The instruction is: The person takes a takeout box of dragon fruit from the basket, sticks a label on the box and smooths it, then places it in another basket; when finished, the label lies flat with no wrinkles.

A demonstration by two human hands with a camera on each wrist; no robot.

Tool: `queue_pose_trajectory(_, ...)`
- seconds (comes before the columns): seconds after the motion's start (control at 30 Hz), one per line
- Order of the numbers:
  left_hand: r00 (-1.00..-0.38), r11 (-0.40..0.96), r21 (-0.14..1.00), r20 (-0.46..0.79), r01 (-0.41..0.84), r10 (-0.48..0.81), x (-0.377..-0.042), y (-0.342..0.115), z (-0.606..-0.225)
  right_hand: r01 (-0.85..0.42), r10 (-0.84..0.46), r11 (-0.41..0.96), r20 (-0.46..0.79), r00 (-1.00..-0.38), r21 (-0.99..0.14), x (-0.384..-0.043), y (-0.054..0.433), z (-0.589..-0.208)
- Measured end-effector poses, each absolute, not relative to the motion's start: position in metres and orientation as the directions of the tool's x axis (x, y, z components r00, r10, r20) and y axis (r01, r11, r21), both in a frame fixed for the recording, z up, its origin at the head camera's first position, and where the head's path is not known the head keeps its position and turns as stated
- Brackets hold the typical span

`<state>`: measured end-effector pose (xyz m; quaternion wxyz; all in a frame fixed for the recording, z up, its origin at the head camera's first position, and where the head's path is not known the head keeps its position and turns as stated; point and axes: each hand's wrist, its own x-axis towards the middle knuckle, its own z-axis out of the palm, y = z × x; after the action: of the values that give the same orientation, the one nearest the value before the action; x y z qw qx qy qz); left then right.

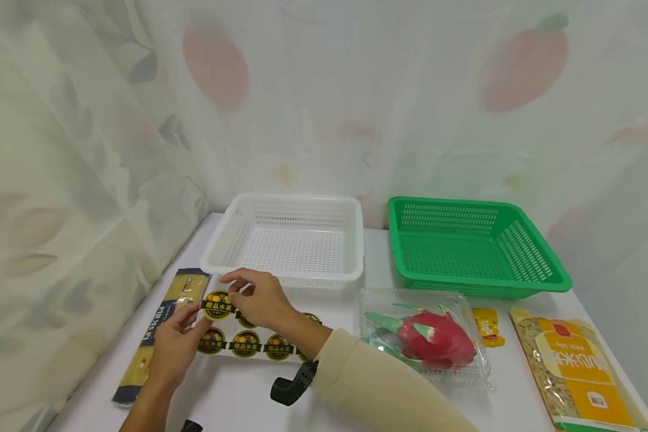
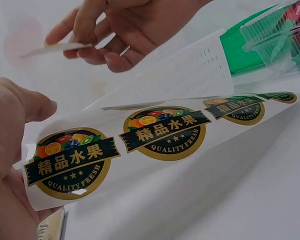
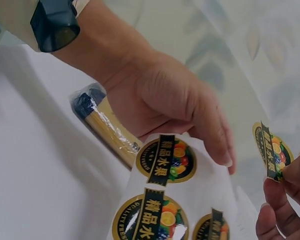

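Observation:
My left hand [image 1: 175, 345] holds the left end of a white sheet of round fruit stickers [image 1: 245, 345]; in the left wrist view the sheet [image 2: 115, 145] curves away from the thumb. The stickers are black and gold, with printed fruit and "QUALITY FRESH". One loose sticker [image 3: 273, 152] is pinched between the thumb and fingers of my right hand [image 1: 261, 300], off the sheet. Seen nearly edge-on in the left wrist view, that sticker [image 2: 55, 49] stands apart from the sheet. Part of the sheet lies behind my right forearm in the head view.
A white basket [image 1: 283, 279] and a green basket [image 1: 480, 287] stand at the back. A clear clamshell box [image 1: 369, 300] holds a dragon fruit [image 1: 437, 339]. Right of it lie a small yellow packet [image 1: 486, 327] and a grain bag [image 1: 578, 366]. A pasta packet [image 1: 140, 363] lies left.

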<state>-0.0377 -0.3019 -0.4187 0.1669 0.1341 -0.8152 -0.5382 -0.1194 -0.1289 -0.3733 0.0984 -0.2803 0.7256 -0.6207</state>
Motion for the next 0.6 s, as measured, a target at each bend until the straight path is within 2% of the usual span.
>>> queue_pose_trajectory(0.37, -0.839, 0.397, 0.914, 0.150, -0.084, -0.524, -0.046, -0.305, -0.429, -0.319, -0.538, 0.074, 0.232, -0.810, -0.945, -0.123, -0.109, -0.363)
queue_pose_trajectory(0.6, -0.789, 0.339, 0.929, 0.096, -0.148, -0.607, -0.052, -0.304, -0.431, -0.331, -0.545, 0.081, 0.236, -0.804, -0.940, -0.125, -0.093, -0.355)
